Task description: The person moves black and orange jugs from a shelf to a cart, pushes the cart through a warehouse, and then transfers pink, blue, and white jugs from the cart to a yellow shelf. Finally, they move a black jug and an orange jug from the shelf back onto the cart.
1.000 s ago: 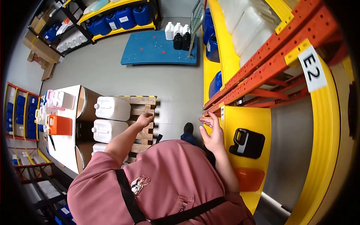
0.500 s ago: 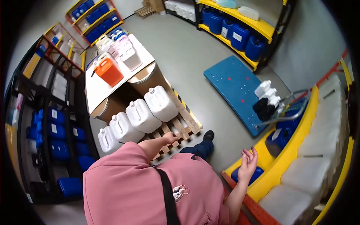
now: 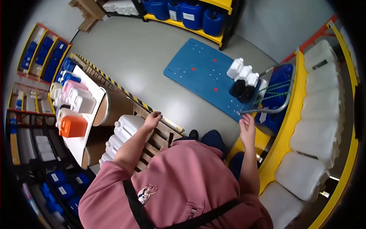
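Note:
My left hand (image 3: 153, 120) hangs over the wooden pallet, beside a white jerrycan (image 3: 129, 126). Its fingers are loosely bent, with nothing seen in them. More white jerrycans (image 3: 110, 145) stand in a row behind that forearm. My right hand (image 3: 248, 129) is raised on the other side, fingers extended and nothing in it. It is near the metal handle (image 3: 272, 110) of a blue platform trolley (image 3: 194, 63); I see no grip on the handle. Several small white bottles (image 3: 244, 71) and black bottles (image 3: 241, 90) stand on the trolley's handle end.
A white-topped table (image 3: 78, 150) at left carries an orange jerrycan (image 3: 73, 126) and other containers. The pallet (image 3: 154, 147) has a striped edge. Yellow shelving (image 3: 280, 152) with large translucent containers (image 3: 314, 135) runs along the right. Blue drums (image 3: 191, 16) line the back shelf.
The view has turned right and moved closer to the trolley. My left hand has moved forward past the jerrycans; my right hand now appears near the trolley handle.

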The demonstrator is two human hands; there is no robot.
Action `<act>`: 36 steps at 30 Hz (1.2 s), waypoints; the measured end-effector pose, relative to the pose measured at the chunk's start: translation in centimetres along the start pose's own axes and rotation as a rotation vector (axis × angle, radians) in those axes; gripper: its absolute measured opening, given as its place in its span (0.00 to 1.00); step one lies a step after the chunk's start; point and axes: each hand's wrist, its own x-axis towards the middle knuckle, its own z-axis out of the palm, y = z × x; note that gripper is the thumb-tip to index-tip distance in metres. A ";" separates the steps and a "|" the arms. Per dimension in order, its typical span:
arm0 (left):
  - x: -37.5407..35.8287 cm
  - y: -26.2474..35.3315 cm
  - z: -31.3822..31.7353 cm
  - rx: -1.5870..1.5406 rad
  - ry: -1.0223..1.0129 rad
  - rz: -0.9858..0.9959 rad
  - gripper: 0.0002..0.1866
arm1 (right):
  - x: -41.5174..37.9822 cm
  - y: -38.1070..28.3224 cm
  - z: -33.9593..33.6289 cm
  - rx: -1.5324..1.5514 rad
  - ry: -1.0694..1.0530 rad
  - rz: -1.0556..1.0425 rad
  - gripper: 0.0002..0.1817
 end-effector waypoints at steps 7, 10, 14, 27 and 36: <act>5.2 -0.8 0.7 -0.047 -0.028 -0.214 0.26 | 10.9 7.8 2.6 -0.226 -0.046 0.206 0.25; 4.9 -0.6 0.0 -0.130 -0.023 -0.492 0.25 | 17.1 9.5 3.6 -0.107 -0.052 0.386 0.24; 7.1 0.0 -1.7 -0.155 0.065 -0.699 0.25 | 27.0 11.8 5.5 0.005 0.020 0.635 0.23; 27.1 13.4 0.3 0.112 -0.116 -0.418 0.24 | 60.8 28.3 13.9 -0.278 0.092 0.831 0.31; 30.6 14.8 -1.1 0.054 -0.086 -0.430 0.22 | 62.5 31.8 16.9 -0.303 0.252 0.911 0.23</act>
